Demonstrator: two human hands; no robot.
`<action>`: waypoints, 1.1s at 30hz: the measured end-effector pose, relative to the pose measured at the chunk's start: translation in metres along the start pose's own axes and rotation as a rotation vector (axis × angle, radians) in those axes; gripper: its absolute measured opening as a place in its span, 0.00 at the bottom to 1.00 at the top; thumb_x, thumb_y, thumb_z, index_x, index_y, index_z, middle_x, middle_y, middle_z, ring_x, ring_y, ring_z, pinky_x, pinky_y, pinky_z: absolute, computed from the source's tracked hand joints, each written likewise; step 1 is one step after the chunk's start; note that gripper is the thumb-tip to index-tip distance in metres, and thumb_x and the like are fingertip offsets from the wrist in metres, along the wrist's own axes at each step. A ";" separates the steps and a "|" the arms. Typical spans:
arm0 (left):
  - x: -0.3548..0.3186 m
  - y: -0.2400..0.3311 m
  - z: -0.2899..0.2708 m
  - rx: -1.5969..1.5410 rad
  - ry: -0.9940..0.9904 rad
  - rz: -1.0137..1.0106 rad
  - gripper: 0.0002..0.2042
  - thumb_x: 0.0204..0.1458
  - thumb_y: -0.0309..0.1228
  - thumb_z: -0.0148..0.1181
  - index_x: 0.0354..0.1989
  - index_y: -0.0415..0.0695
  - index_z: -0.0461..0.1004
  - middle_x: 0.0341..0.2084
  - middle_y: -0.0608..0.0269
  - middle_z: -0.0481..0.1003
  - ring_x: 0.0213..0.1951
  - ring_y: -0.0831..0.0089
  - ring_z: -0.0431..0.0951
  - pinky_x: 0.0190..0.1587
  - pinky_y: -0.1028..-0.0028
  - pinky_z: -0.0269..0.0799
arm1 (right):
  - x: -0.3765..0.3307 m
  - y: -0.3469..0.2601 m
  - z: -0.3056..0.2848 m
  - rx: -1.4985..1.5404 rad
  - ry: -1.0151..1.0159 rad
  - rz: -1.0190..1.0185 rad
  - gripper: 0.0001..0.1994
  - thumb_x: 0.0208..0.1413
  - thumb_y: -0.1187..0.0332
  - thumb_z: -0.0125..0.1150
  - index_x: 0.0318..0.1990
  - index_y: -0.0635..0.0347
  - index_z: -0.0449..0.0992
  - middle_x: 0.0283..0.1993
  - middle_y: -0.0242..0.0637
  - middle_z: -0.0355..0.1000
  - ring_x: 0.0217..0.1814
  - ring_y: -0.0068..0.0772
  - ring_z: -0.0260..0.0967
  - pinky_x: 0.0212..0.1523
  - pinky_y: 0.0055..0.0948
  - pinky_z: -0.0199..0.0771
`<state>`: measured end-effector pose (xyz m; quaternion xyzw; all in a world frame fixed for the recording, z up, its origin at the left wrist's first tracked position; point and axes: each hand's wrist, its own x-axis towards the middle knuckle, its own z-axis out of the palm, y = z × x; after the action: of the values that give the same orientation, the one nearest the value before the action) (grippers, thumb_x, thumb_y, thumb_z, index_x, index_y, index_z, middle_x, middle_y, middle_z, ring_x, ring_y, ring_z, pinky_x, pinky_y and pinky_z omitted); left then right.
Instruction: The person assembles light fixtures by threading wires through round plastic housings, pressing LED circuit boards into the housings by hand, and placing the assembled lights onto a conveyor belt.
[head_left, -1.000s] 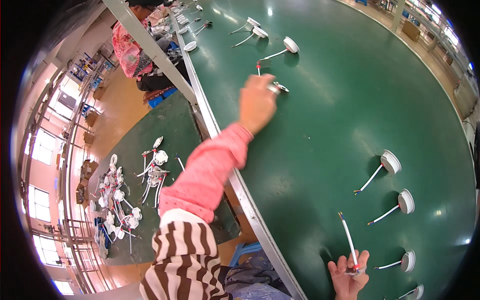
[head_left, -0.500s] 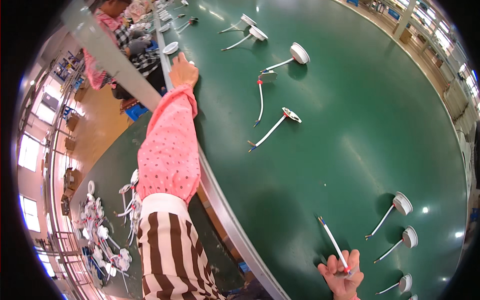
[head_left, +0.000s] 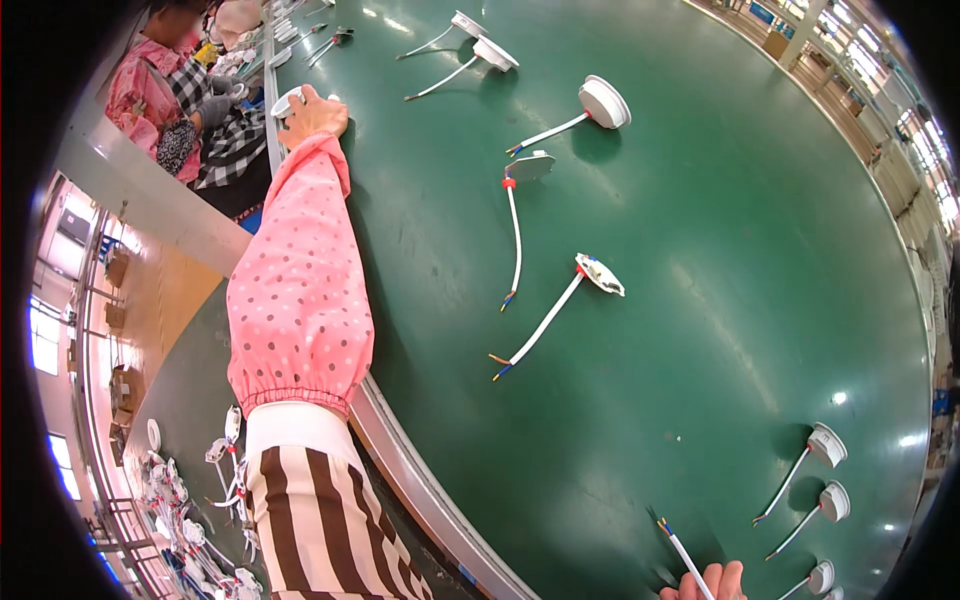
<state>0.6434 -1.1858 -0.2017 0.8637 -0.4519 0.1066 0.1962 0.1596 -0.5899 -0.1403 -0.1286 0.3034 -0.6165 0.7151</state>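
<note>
At the far left edge of the green table, my left hand (head_left: 318, 117) has its fingers closed over the rim of a white round cover (head_left: 286, 103). My right hand (head_left: 708, 584), low at the right and cut off by the lower edge, pinches a white cable (head_left: 688, 560) with bared blue and brown wire ends pointing up and away. The cable's other end is out of sight. Between my hands lie a cable with an open white lamp base (head_left: 600, 275) and another with a flat plate (head_left: 530, 168) and red collar.
White round lamp fittings with cables (head_left: 604, 102) lie at the far side, and several more (head_left: 828, 445) at the right. A metal rail (head_left: 420, 490) edges the green table (head_left: 700, 250). A lower surface at left holds a heap of white fittings (head_left: 185, 530). A co-worker (head_left: 170, 110) sits at far left.
My left hand has moved onto the white cover, which lay just beyond it before. My right hand with the cable sits lower in the picture. The view has shifted.
</note>
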 end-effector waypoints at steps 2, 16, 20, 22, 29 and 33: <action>0.002 0.000 0.003 0.004 -0.002 -0.012 0.28 0.59 0.49 0.48 0.68 0.54 0.60 0.70 0.54 0.60 0.65 0.47 0.68 0.61 0.45 0.60 | -0.003 0.000 0.001 -0.012 0.051 0.010 0.14 0.54 0.71 0.64 0.23 0.52 0.63 0.25 0.32 0.61 0.29 0.34 0.59 0.33 0.35 0.56; 0.011 0.005 0.004 0.031 -0.050 -0.039 0.29 0.59 0.52 0.47 0.68 0.53 0.65 0.69 0.58 0.61 0.67 0.49 0.65 0.62 0.44 0.57 | -0.014 0.001 -0.009 0.018 0.120 0.024 0.13 0.45 0.72 0.67 0.24 0.54 0.63 0.25 0.33 0.61 0.31 0.36 0.59 0.35 0.38 0.56; 0.006 0.005 0.003 0.025 -0.043 0.009 0.28 0.59 0.49 0.50 0.61 0.44 0.72 0.65 0.56 0.64 0.63 0.55 0.71 0.62 0.47 0.59 | -0.013 0.001 -0.010 0.032 0.125 0.028 0.14 0.44 0.72 0.68 0.24 0.54 0.63 0.26 0.33 0.61 0.30 0.36 0.59 0.35 0.38 0.56; 0.005 0.001 0.004 0.024 0.002 0.034 0.26 0.58 0.48 0.52 0.58 0.42 0.74 0.64 0.56 0.66 0.60 0.55 0.75 0.60 0.49 0.62 | -0.012 0.001 -0.012 0.047 0.113 0.032 0.14 0.43 0.72 0.68 0.24 0.54 0.63 0.26 0.33 0.61 0.30 0.36 0.59 0.35 0.38 0.56; -0.009 0.002 0.007 0.012 0.205 0.191 0.18 0.57 0.41 0.55 0.47 0.39 0.77 0.55 0.53 0.70 0.49 0.53 0.80 0.51 0.52 0.68 | -0.011 0.002 -0.008 0.087 0.097 0.029 0.14 0.43 0.74 0.68 0.25 0.55 0.64 0.27 0.34 0.62 0.33 0.38 0.61 0.37 0.39 0.57; -0.023 0.004 -0.001 0.004 0.241 0.261 0.16 0.59 0.37 0.53 0.48 0.39 0.74 0.53 0.53 0.71 0.49 0.54 0.79 0.49 0.53 0.70 | -0.007 0.003 -0.013 0.119 0.072 0.049 0.14 0.44 0.73 0.69 0.26 0.55 0.64 0.28 0.35 0.63 0.35 0.39 0.62 0.39 0.40 0.59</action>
<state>0.6269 -1.1710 -0.2082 0.7789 -0.5334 0.2349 0.2315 0.1540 -0.5802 -0.1500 -0.0563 0.2948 -0.6200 0.7249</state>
